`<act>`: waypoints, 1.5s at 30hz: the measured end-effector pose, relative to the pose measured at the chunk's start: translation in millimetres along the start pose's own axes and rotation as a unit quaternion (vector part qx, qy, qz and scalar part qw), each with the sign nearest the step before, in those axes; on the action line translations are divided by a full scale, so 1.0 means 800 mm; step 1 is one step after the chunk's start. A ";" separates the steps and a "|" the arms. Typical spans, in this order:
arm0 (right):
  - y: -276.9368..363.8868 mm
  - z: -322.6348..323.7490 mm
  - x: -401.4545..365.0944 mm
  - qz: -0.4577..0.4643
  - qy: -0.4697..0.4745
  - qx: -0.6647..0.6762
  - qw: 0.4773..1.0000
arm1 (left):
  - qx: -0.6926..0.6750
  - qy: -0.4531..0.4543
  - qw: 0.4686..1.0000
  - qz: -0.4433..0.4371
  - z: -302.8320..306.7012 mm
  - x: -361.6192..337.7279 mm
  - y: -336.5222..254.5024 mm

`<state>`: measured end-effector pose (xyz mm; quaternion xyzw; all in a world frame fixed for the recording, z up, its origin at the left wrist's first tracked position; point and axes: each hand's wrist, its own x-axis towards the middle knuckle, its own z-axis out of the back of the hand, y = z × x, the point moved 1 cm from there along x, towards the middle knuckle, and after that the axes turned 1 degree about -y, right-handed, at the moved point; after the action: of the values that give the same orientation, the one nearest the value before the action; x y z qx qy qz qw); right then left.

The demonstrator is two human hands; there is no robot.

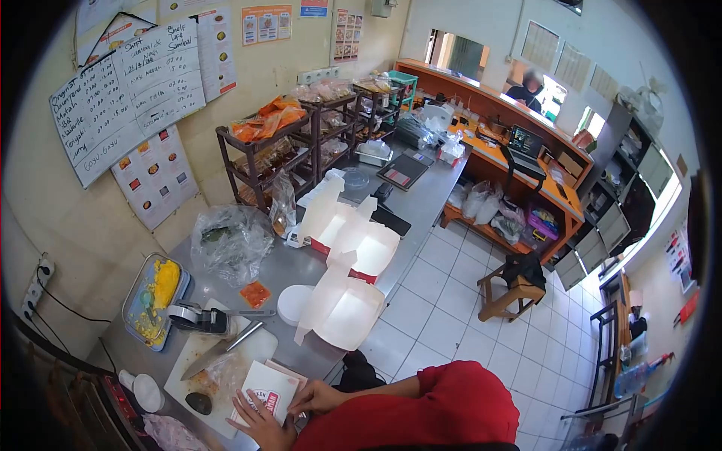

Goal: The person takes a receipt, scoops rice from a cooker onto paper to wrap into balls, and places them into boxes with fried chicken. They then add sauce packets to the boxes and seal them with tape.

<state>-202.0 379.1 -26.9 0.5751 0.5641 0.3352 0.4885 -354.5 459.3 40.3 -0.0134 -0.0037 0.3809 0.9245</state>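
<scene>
A white printed carton (269, 391) lies over the edge of the white cutting board (180, 370). My left hand (259, 421) rests on its lower left part with fingers spread. At its right edge, my right hand (317, 398) has its fingers bent together against the carton; what they pinch is too small to make out. A knife (218, 352) lies on the board beside a dark green piece (198, 404) and some clear plastic. Open white boxes (346, 310) stand along the table's right edge, and a round white lid (295, 303) lies beside them.
A tape dispenser (197, 319) stands by a tray (154, 301) of yellow food. A crumpled plastic bag (229, 244) and brown racks (267, 158) are farther back. A wooden stool (511, 298) stands on the floor. Another person (526, 92) is behind the far counter.
</scene>
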 end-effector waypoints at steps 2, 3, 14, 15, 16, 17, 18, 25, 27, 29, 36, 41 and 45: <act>-0.009 -0.010 0.003 0.043 -0.032 -0.013 0.998 | 0.001 -0.015 1.000 0.003 -0.016 -0.003 0.002; -0.018 -0.012 0.006 0.067 -0.043 -0.026 0.996 | 0.002 -0.022 1.000 0.004 -0.014 -0.004 0.000; 0.023 0.026 0.017 0.524 0.003 -0.620 0.584 | -0.097 -0.068 0.993 -0.002 -0.007 0.001 -0.003; 0.034 0.026 0.021 0.478 0.020 -0.624 0.619 | -0.118 -0.087 0.989 0.004 -0.010 -0.004 0.002; 0.056 0.026 0.033 0.434 0.042 -0.622 0.650 | -0.160 -0.078 0.984 0.008 -0.008 -0.007 0.009; 0.094 0.019 0.030 0.347 0.062 -0.662 0.662 | -0.201 -0.078 0.977 0.012 -0.004 -0.004 0.018; 0.121 0.012 0.020 0.257 0.079 -0.700 0.661 | -0.242 -0.081 0.967 0.011 -0.005 -0.006 0.025; 0.040 0.020 0.057 -0.113 -0.068 -0.165 0.977 | -0.905 -0.070 0.314 0.277 -0.133 -0.058 0.038; 0.059 0.012 0.058 -0.158 -0.021 -0.156 0.975 | -0.873 -0.107 0.380 0.287 -0.162 -0.057 0.033; 0.066 0.006 0.064 -0.155 -0.034 -0.214 0.964 | -0.864 -0.119 0.393 0.291 -0.119 -0.048 0.015; 0.086 0.024 0.034 -0.047 -0.011 -0.205 0.977 | -0.833 -0.090 0.390 0.381 -0.111 -0.052 0.034; 0.175 0.067 -0.032 0.109 -0.084 -0.143 0.980 | -0.707 -0.071 0.647 0.277 0.066 -0.009 -0.033; 0.245 0.159 -0.125 0.160 -0.196 -0.126 0.959 | -0.762 -0.117 0.626 0.117 0.146 0.063 -0.187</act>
<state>-34.1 280.8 135.9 0.6464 0.3110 0.3582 0.5976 -215.6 391.1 161.4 -0.6686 -0.3995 0.3458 0.5233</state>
